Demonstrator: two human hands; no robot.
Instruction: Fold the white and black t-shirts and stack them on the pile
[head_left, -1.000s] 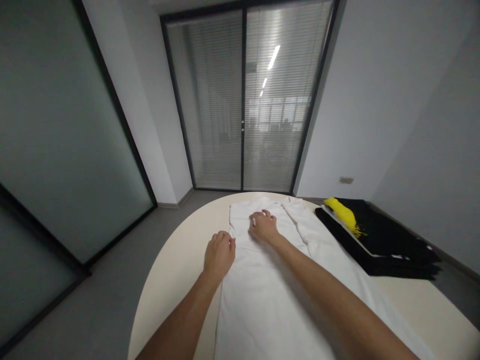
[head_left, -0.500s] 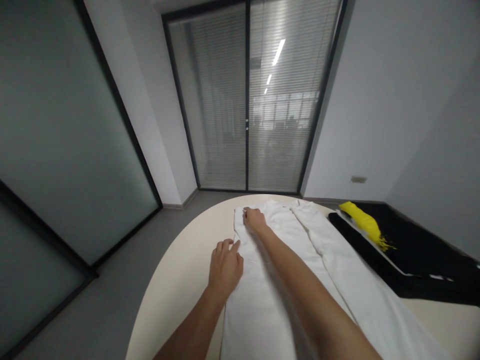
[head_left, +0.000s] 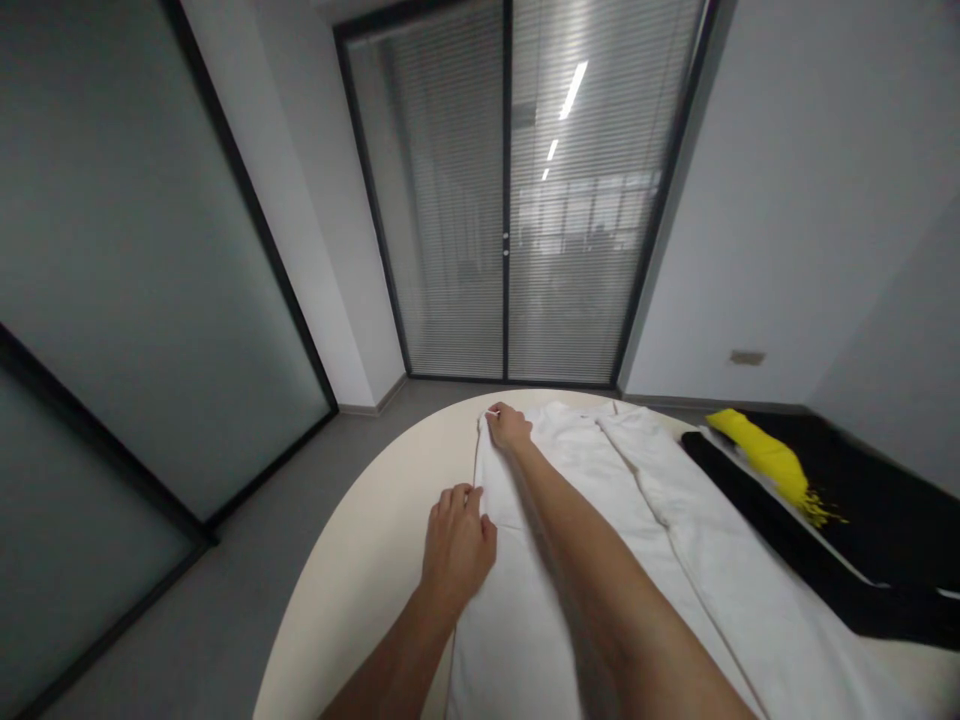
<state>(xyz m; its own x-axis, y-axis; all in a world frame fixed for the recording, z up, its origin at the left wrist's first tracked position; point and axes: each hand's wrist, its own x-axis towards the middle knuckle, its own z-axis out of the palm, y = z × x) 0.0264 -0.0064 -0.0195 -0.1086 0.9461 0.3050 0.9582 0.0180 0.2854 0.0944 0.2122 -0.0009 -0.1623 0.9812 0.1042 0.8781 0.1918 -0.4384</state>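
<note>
Ahead of you stand black-framed glass doors [head_left: 450,250] with fine horizontal blinds. You are working at a round cream table [head_left: 360,570]. The white cloth [head_left: 517,600] lies lengthwise across it, its left edge towards the table's left side, with a raised fold line running down to the right of your right arm. Beside it, at the right, rests black fabric [head_left: 892,520], and on that a yellow bundle [head_left: 765,455] with loose, fringe-like ends. Your left hand [head_left: 459,545] is at the cloth's left edge, fingers slightly bent; whether they grip the edge cannot be determined. Your right hand [head_left: 511,427] is at the cloth's far left corner, fingertips closed on the material.
</note>
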